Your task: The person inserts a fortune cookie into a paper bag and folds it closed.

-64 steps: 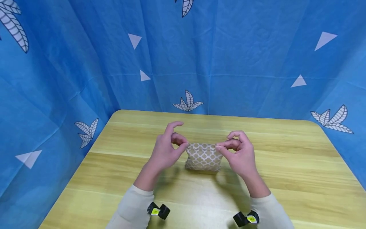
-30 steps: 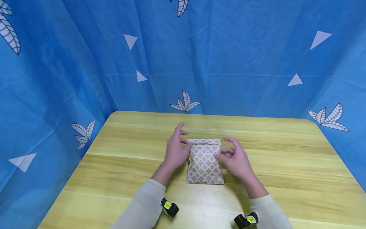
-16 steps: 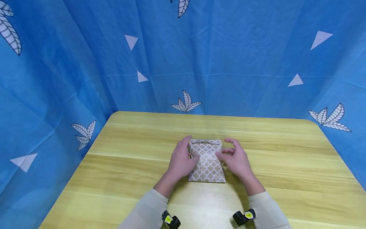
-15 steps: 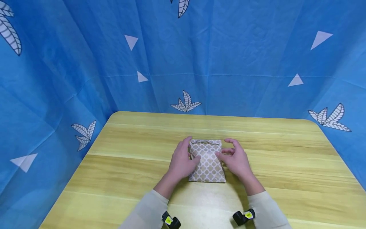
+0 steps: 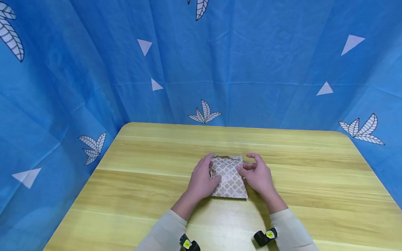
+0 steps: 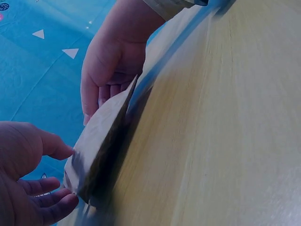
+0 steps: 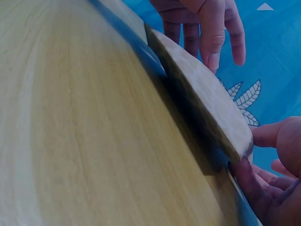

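Note:
A small paper bag (image 5: 230, 179) with a beige-and-white lattice pattern lies at the middle of the table, its bottom edge towards me. Its far end is creased, and a brown strip shows there. My left hand (image 5: 202, 179) holds the left side, thumb on the face and fingers round the edge. On the opposite side my right hand (image 5: 259, 174) pinches the edge between thumb and fingers. In the left wrist view the bag (image 6: 96, 136) looks thin and slanted above a dark shadow. The right wrist view shows its side (image 7: 202, 89) between both hands. Its inside is hidden.
The light wooden table (image 5: 314, 174) extends to both sides of the bag. Behind and to the left hangs a blue curtain (image 5: 267, 69) with leaf and triangle prints. A small black wrist camera (image 5: 265, 237) sits by the right sleeve, another (image 5: 190, 243) by the left.
Both hands first pinched the bag's top corners while it was tipped up; it then came down face up. The left hand slid right and nearer along the left side, and the far end became more creased.

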